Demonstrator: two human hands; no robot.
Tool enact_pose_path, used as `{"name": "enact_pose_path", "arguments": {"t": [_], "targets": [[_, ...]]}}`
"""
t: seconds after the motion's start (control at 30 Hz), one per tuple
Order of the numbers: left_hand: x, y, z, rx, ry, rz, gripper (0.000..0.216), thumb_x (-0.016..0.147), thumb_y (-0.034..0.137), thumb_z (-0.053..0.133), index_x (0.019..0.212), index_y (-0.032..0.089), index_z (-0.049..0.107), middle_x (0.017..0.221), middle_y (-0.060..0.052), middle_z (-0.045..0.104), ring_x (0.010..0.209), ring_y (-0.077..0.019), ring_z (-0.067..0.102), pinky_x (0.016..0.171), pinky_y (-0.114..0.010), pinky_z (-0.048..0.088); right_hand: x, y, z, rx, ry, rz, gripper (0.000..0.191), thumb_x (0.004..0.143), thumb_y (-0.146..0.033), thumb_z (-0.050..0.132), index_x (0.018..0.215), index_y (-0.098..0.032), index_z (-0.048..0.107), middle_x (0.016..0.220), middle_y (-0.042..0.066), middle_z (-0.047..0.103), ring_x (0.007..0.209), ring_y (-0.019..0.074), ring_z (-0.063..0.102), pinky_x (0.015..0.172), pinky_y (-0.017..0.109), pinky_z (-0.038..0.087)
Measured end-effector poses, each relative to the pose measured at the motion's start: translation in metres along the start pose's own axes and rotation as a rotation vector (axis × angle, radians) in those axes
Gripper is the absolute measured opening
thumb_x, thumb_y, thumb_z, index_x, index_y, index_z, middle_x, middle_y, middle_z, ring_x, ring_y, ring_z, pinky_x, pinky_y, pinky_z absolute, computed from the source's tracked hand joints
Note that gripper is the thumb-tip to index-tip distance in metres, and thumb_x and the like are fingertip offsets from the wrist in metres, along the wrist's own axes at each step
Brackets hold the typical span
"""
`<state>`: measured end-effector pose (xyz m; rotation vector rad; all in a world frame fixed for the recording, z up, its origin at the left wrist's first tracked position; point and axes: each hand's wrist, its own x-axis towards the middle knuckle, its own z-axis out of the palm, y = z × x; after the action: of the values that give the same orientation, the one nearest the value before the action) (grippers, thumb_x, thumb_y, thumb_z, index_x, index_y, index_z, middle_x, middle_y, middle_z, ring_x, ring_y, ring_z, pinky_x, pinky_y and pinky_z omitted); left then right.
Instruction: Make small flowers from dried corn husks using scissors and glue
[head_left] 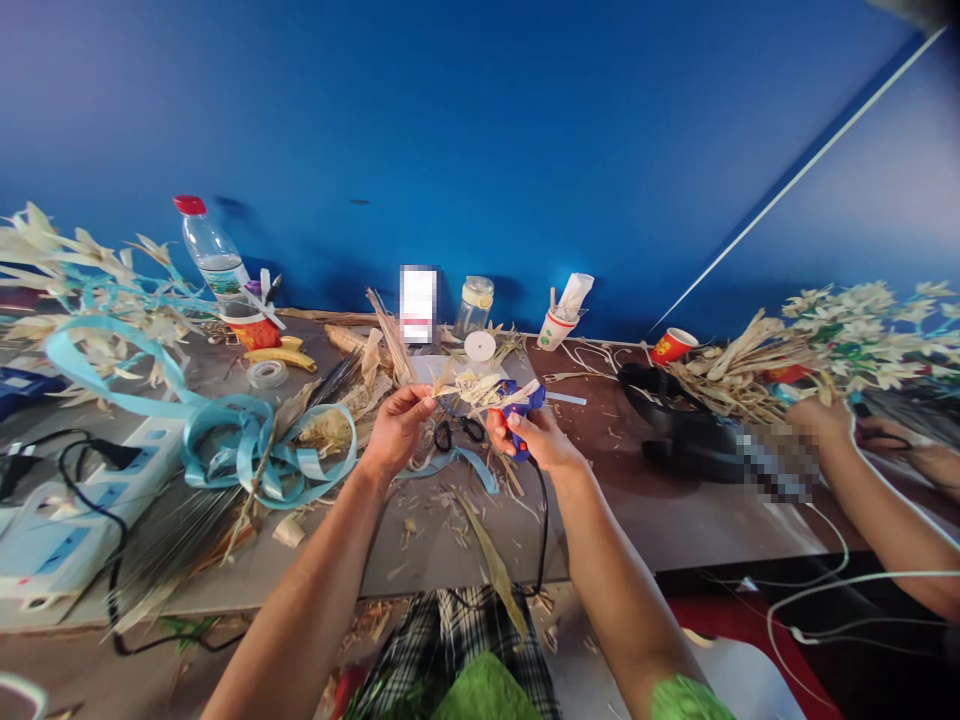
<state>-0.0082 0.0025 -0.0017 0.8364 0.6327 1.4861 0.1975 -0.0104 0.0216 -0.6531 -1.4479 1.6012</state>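
My right hand (546, 440) is wrapped round the grip of a blue hot glue gun (532, 398). A pale glue stick (567, 400) pokes out of the gun's rear, and a black cord hangs below it. With thumb and finger pinched, my left hand (396, 428) holds one end of a pale dried corn husk piece (450, 388), which reaches across in front of the gun. The gun's nozzle is hidden by the pale strips. Black-handled scissors (444, 435) lie on the table just behind my hands. Light-blue ribbon (270, 450) is heaped left of my left hand.
A white power strip (127, 500) stands at the left edge. Along the wall are a bottle (214, 255), a phone (418, 305), a jar (474, 305) and a paper cup (556, 328). A black bag-like item (682, 430) and a co-worker's hand (821, 420) are at right.
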Motion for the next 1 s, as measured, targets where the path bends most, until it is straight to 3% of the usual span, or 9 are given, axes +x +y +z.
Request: {"name": "enact_pose_path", "arguments": {"t": [0.57,1.0], "targets": [[-0.0004,-0.0009,-0.0008,0.006,-0.042,0.005,0.017,0.059,0.023,0.078,0.073,0.018,0.070,0.065,0.003,0.061,0.059,-0.0074,0.047,0.065,-0.023,0.037,0.0004,0.0000,0.0017,0.012,-0.005,0.016,0.040,0.071,-0.051,0.067,0.082,-0.017,0.048,0.065,-0.003,0.043,0.046,0.0055,0.039,0.043,0.022,0.024],[-0.0013,0.0032,0.0033,0.002,0.018,-0.002,0.022,0.054,0.027,0.081,0.068,0.016,0.068,0.056,0.004,0.053,0.054,-0.0062,0.039,0.058,-0.022,0.031,-0.0003,0.0014,-0.0018,-0.002,-0.029,0.041,0.039,0.071,-0.050,0.067,0.080,-0.018,0.047,0.068,-0.003,0.045,0.047,0.0052,0.040,0.042,0.021,0.025]]}}
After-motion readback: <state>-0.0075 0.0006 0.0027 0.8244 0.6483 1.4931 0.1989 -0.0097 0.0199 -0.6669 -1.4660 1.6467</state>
